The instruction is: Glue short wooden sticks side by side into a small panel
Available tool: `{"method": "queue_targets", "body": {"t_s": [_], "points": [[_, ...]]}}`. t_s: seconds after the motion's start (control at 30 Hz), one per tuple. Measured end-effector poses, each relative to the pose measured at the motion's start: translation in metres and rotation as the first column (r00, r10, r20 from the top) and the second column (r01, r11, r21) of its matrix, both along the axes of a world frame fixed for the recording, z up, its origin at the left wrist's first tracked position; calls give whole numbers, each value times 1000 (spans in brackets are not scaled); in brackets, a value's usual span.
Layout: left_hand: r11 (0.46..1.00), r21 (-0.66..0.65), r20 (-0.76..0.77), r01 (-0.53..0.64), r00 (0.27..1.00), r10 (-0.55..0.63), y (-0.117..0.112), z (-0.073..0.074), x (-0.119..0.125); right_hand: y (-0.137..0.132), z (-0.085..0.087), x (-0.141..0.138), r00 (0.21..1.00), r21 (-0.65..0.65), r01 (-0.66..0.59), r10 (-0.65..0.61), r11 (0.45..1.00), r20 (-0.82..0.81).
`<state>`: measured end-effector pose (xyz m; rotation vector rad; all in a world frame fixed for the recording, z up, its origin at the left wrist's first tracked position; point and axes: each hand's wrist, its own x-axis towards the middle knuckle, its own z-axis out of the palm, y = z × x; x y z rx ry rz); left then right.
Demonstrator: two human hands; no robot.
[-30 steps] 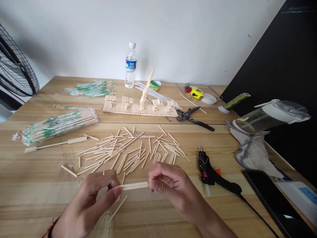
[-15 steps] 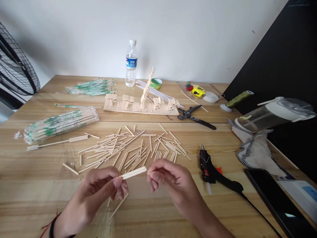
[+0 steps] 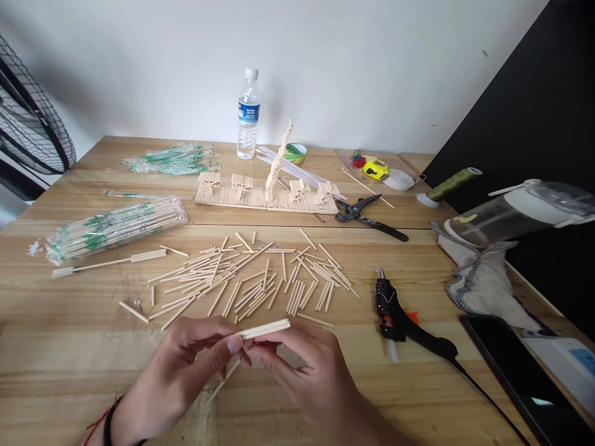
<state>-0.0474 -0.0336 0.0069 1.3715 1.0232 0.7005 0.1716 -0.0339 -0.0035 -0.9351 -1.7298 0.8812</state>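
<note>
My left hand (image 3: 186,365) pinches a short bundle of pale wooden sticks (image 3: 267,329) between thumb and fingers, over the near part of the table. From the right, my right hand (image 3: 307,365) closes on the same bundle, its index finger along the underside and its thumb close to the left fingertips. Part of the bundle is hidden by the fingers. Beyond the hands lie many loose cut sticks (image 3: 251,291), scattered. One more stick (image 3: 222,383) lies below the hands, partly covered.
A stick-built model (image 3: 267,198) with a tall curved piece stands behind the loose sticks. To the right are a glue gun (image 3: 390,310) with a cord, pliers (image 3: 357,214) and a phone (image 3: 515,371). Wrapped chopsticks (image 3: 116,229) lie left; a water bottle (image 3: 248,118) stands behind.
My right hand has moved left and come onto the bundle, from apart at its right end. The bundle has shifted slightly right and down. The view has moved a little.
</note>
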Motion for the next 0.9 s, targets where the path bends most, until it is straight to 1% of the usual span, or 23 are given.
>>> {"method": "queue_targets", "body": {"t_s": [0.07, 0.1, 0.13, 0.2, 0.27, 0.3, 0.37, 0.53, 0.7, 0.8, 0.9], "points": [[1000, 7, -4, 16, 1000, -16, 0, 1, 1, -1, 1, 1, 999, 52, 33, -35, 998, 41], [1000, 13, -1, 21, 1000, -21, 0, 1, 1, -2, 3, 1, 997, 58, 40, -43, 998, 57], [1000, 20, 5, 22, 1000, -22, 0, 2, 1, -2, 5, 2, 997, 37, 37, -40, 999, 67], [1000, 20, 27, 8, 1000, -8, 0, 4, 1, -2, 9, 3, 999, -79, 7, -3, 997, 49], [1000, -1, 53, -15, 999, 15, 1, 6, 1, -2, 13, 4, 999, -218, -49, 47, 975, -13], [1000, -12, 60, -26, 998, 27, 2, 7, 1, -1, 14, 5, 997, -267, -71, 63, 961, -41], [999, -14, 69, -39, 997, 39, 3, 8, 1, -1, 15, 6, 996, -296, -85, 74, 951, -47], [1000, 3, 74, -25, 997, 25, 4, 7, 1, 0, 9, 7, 992, -195, -99, 111, 976, 52], [999, -28, 116, -46, 992, 48, 4, 6, 2, 0, 1, 3, 999, -55, -6, 9, 998, 49], [999, -37, 129, -33, 991, 37, 5, 11, 4, -1, -4, 0, 999, 10, -13, 12, 1000, 36], [1000, -19, 111, -4, 994, 6, 4, 15, 6, -2, -8, -2, 997, 82, -13, 6, 997, 77]]}}
